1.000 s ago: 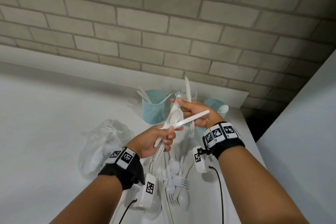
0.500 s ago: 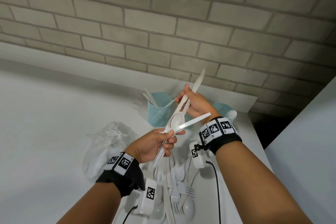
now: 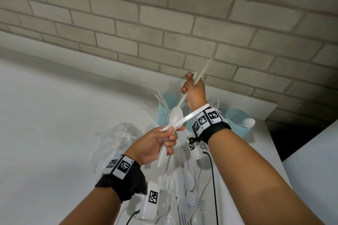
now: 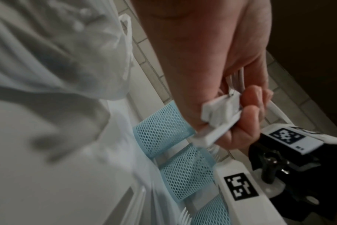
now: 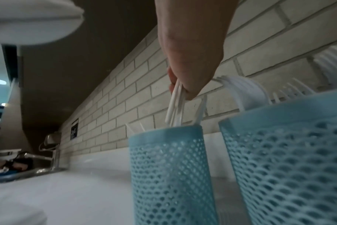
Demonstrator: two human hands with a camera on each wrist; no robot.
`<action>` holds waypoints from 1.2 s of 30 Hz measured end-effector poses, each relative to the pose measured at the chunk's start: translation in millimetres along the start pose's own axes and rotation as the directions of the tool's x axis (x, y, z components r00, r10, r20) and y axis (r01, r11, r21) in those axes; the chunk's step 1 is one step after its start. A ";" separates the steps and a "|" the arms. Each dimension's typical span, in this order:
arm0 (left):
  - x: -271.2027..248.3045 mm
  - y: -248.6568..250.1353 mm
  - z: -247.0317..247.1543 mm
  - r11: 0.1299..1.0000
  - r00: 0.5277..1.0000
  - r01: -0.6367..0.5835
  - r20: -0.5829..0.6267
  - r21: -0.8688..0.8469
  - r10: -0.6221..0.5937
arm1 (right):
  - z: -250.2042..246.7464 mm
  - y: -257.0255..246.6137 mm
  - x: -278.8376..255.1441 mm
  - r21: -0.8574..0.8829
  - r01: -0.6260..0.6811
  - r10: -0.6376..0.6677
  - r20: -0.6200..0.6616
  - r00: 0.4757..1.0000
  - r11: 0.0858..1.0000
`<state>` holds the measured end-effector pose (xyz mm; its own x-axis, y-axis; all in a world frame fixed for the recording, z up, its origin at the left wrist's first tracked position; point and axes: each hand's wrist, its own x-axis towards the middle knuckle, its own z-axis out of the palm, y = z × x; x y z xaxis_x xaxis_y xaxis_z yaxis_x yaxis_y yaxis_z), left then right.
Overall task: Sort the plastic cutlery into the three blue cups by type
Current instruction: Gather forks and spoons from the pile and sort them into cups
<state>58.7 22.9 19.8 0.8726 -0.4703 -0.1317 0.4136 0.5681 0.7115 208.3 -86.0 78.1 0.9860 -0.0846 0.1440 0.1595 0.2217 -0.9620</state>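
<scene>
My right hand (image 3: pixel 190 82) pinches a few white plastic knives (image 3: pixel 203 71) and holds them tilted over the left blue mesh cup (image 3: pixel 164 109). In the right wrist view the knives (image 5: pixel 175 106) reach down to the mouth of that cup (image 5: pixel 165 159), which holds other knives. My left hand (image 3: pixel 172 133) grips a bundle of spoons (image 3: pixel 175 117) with one knife (image 3: pixel 192 115) sticking out to the right. The middle cup (image 5: pixel 289 159) holds forks and is mostly hidden behind my right wrist in the head view. A spoon stands in the right cup (image 3: pixel 236 120).
Loose spoons and forks (image 3: pixel 188 197) lie in a pile on the white counter under my forearms. A crumpled clear plastic bag (image 3: pixel 117 137) sits left of the pile. The brick wall (image 3: pixel 164 23) rises just behind the cups. Far left in the right wrist view is a sink (image 5: pixel 29 172).
My right hand has risen and moved away from the left hand, carrying its knives over the left cup. The left hand keeps its bundle almost in place.
</scene>
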 end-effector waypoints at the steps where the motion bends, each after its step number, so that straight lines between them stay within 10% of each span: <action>1: 0.4 0.0 -0.2 1.000 1.000 -0.003 -0.005 -0.002 0.003 | -0.9 3.6 -0.8 -0.052 -0.002 0.003 0.014 1.000 0.999; 18: 6.2 -4.3 19.6 0.995 0.980 -0.005 -0.198 0.095 0.024 | -58.4 -80.0 -29.4 -0.080 -0.090 0.112 0.321 0.940 0.993; 23: 11.2 -14.3 33.3 0.981 0.967 0.009 -0.250 0.191 0.040 | -78.6 -78.7 -63.6 -0.726 0.185 0.217 0.423 0.880 0.663; 29: 14.0 -25.4 47.4 0.953 0.966 0.022 -0.254 0.301 0.057 | -96.7 -67.8 -90.5 -0.885 0.220 0.379 0.384 0.842 0.410; 36: 17.9 -36.3 58.2 0.952 0.977 0.031 -0.209 0.304 0.034 | -118.4 -66.1 -108.6 -0.893 0.093 0.475 0.320 0.820 0.440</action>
<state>44.2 -45.5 31.8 0.9213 -0.2991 -0.2483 0.3422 0.3210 0.8831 84.8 -206.6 98.5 0.8996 0.3470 -0.2650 0.1182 -0.7778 -0.6173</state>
